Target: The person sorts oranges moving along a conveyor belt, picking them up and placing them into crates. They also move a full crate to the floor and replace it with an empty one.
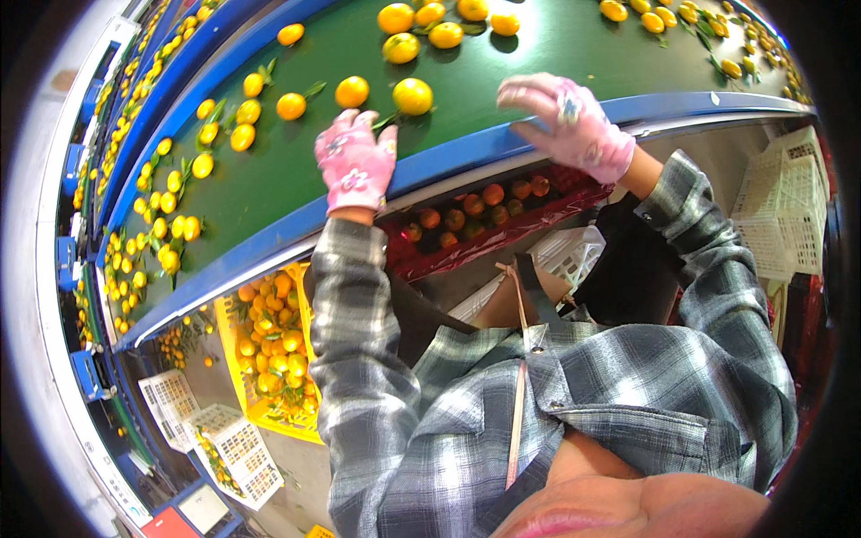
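Observation:
My left hand [356, 158], in a pink patterned glove, reaches over the near blue edge of a green conveyor belt [269, 195]. Its fingertips are close to an orange citrus fruit [352, 91] and a yellow-orange one [413, 97] with a leaf; I see nothing held in it. My right hand [572, 124], gloved alike, is raised over the belt's edge farther right, palm down, fingers apart and slightly blurred, with no fruit visible in it. Several more fruits [401, 48] lie beyond both hands, some with green leaves.
A blue rail [430, 161] borders the belt. Below it stand a yellow crate [235, 363] full of citrus, a red-lined container [430, 262] of fruit, and white plastic crates [232, 447] at lower left. More white crates [773, 202] are stacked at right. Another fruit-laden line runs along the far left.

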The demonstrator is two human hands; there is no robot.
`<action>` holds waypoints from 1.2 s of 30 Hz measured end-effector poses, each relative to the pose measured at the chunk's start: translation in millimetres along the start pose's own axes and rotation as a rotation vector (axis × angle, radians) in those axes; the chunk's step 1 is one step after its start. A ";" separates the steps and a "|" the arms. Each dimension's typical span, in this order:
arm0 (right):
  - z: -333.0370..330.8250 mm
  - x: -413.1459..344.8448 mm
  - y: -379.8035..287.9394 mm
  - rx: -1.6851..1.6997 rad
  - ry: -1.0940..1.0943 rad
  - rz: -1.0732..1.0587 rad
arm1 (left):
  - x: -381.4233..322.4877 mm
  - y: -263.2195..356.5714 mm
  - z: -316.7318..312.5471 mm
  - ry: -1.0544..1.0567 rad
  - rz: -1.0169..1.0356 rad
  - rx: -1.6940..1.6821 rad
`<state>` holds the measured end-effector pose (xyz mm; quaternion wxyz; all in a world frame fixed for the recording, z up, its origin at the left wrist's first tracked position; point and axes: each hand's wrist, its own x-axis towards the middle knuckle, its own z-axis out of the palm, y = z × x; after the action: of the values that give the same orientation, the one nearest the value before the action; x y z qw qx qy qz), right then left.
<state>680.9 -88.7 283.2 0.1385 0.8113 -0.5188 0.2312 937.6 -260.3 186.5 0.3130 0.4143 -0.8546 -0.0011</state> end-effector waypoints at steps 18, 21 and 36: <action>48.4 16.7 15.0 0.061 -0.261 0.609 | 1.9 1.6 -0.6 -0.086 -0.029 -0.044; 50.4 20.7 12.2 0.103 -0.237 0.565 | 0.5 2.0 -3.4 -0.065 -0.012 -0.010; 55.7 31.9 -5.8 0.296 -0.264 0.487 | -6.7 2.7 -16.5 0.027 0.046 -0.081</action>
<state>710.3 -136.9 252.3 -0.1092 0.6975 -0.6722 0.2230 947.6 -249.5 197.0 0.3409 0.3817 -0.8588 -0.0231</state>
